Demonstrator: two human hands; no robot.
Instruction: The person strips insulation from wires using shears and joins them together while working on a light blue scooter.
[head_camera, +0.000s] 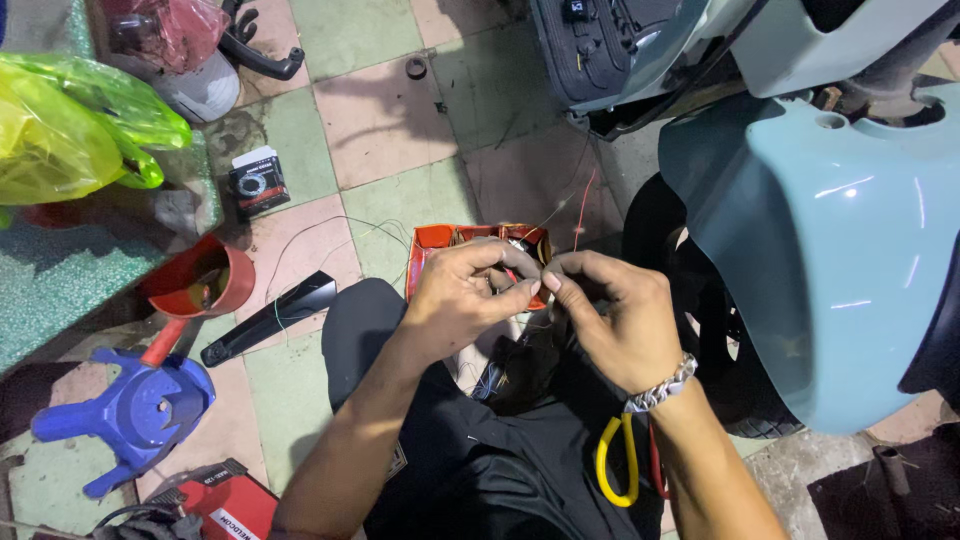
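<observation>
My left hand (462, 298) and my right hand (612, 312) meet fingertip to fingertip over my lap, pinching thin wires (528, 282) between them. Directly behind the fingers lies a small red tray (432, 240) of small parts on the tiled floor. A thin red wire (583, 205) runs up from the hands toward the scooter. A silver chain bracelet (662, 388) circles my right wrist. Yellow-handled pliers (617, 462) rest on my dark trousers below the right forearm.
A pale blue scooter fender (830, 250) and its tyre (700, 330) stand close on the right. On the left are a blue plastic stool (135, 412), a red funnel (200, 280), a black plastic panel (270, 318), a small boxed part (258, 182), and yellow-green bags (75, 125).
</observation>
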